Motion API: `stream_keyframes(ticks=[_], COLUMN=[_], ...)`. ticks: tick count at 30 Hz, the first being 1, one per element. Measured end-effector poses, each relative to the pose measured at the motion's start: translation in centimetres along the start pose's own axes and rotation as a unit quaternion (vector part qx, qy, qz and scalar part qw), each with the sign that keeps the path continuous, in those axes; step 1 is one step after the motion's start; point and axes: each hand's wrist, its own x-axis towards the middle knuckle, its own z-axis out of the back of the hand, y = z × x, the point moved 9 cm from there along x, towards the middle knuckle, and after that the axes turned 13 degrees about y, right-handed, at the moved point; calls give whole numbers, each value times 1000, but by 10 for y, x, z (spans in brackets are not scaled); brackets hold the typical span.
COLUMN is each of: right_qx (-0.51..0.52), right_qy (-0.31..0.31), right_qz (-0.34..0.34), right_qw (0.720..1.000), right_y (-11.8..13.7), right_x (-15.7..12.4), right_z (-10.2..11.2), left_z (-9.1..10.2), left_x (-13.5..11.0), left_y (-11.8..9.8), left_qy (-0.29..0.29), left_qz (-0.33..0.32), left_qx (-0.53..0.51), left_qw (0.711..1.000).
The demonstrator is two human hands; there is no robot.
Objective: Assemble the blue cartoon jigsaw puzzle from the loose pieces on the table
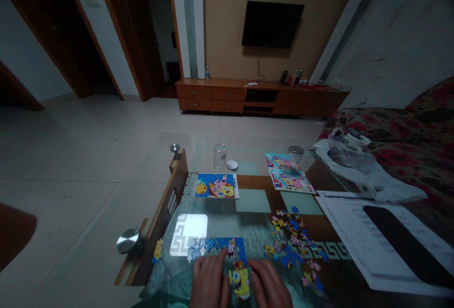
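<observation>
Both hands come first. Left hand [209, 282], palm down, fingers stretched out flat, fingertips resting on the puzzle. Right hand [269, 284], likewise flat and spread, lying just beside the puzzle's right side. Neither hand grips anything that I can see.

Item between them: partly built cartoon jigsaw puzzle, blue ground with yellow and pink figures [229, 256], at the near edge of the glass-topped wooden table [170, 199]. Its upper left corner shows pale, ragged pieces; its lower part is hidden between my hands.

Step in hand, as I judge it: pressing joined pieces flat and holding the sheet in place. A further piece would call for one hand to lift off and pick from the heap while the other holds the sheet flat.

Heap of small loose puzzle pieces, blue, yellow and pink [294, 239], right of the puzzle, near but apart from it.
One stray yellow piece [158, 250], at the table's left edge.
Finished blue cartoon picture card [216, 185], mid-table, beyond the puzzle.
Two pink-and-blue picture cards [289, 173], toward the far right.
Clear glass jar [220, 155] with small white round lid [231, 164] beside it, at the far edge.
Crumpled clear plastic bag [354, 166], far right corner.
</observation>
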Motion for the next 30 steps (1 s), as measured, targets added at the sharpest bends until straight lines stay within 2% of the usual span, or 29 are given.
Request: stream_keyframes(ticks=[5, 12, 17, 23, 30], right_qx=[12, 12, 10, -18, -28], right_qy=[19, 27, 34, 70, 61], right_qz=[-27, -29, -27, 23, 33], right_qw=[999, 999, 999, 997, 997], right_y=[3, 5, 11, 20, 16], right_x=[2, 4, 10, 15, 12], right_z=[-1, -2, 0, 2, 0], left_z=[-5, -7, 5, 26, 26], left_x=[-4, -3, 3, 12, 12], left_y=[0, -1, -7, -19, -21], left_qy=[-3, 10, 12, 8, 12], left_qz=[17, 13, -3, -21, -26], left_qx=[-7, -20, -23, -16, 1], left_qw=[1000, 1000, 1000, 1000, 1000])
